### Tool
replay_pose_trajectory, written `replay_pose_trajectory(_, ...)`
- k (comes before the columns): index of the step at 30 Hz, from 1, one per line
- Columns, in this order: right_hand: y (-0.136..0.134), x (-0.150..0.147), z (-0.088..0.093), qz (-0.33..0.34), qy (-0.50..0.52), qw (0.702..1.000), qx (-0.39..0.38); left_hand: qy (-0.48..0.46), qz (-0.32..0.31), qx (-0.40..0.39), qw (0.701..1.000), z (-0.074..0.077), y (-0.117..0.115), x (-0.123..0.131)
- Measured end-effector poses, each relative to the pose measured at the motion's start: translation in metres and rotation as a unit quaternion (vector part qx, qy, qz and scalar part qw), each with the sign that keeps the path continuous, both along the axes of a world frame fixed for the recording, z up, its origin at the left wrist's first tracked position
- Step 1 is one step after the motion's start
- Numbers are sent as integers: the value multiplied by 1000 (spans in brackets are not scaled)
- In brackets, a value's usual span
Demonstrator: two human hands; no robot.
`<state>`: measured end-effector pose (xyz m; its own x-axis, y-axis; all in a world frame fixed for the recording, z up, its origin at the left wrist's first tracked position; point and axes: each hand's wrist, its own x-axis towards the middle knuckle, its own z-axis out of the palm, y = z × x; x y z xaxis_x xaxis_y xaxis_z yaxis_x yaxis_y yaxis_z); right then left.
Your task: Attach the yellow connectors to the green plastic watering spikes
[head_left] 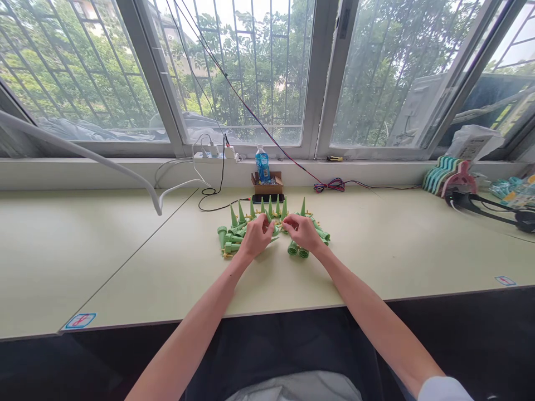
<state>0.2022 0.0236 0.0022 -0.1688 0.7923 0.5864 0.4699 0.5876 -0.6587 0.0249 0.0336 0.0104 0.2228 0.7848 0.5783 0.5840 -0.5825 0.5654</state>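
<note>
Several green plastic cone spikes lie in a heap on the pale table; a few more green cones stand upright in a row behind the heap. My left hand is over the middle of the heap with its fingers pinched around a small green part. My right hand is just to the right, fingers also pinched on a small piece that I cannot make out. The two hands' fingertips almost meet. Two cones lie under my right wrist.
A small cardboard box and a blue-labelled bottle stand behind the cones at the window sill. A black phone lies before the box. Red and black cables, a power strip, a white tube and coloured stacked items are around.
</note>
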Motion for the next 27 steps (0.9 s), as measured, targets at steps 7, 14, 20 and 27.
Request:
replay_pose_trajectory(7,-1,-1,2,23,25,999,-27,-10,-11,-3,1000,1,-1,0)
replay_pose_trajectory(14,-2,-1,3,33,30,998,-37,-23,-10,-11,1000,0,0,1)
replay_pose_trajectory(20,-3,-2,4,30,19,999,-41,-29,-13,-14,999,0,-1,1)
replay_pose_trajectory(27,-4,-2,5,30,23,998,-42,-27,-18,-21,999,1,-1,0)
